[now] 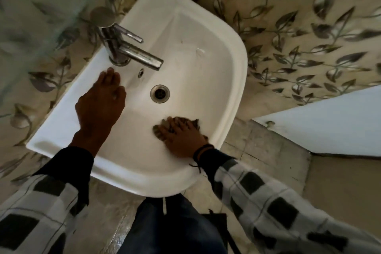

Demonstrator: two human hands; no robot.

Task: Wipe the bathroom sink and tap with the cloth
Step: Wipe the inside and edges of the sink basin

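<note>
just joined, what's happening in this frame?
A person is wiping a white bathroom sink. The right hand presses a dark striped cloth flat against the basin's near wall, on the person's side of the drain. The left hand rests on the ledge beside the base of the chrome tap and holds nothing. Neither hand is on the tap, and no water shows at its spout.

Home bathroom: white wall-hung sink (231, 51), chrome tap (132, 51), leaf-patterned wall tiles (309, 16).
</note>
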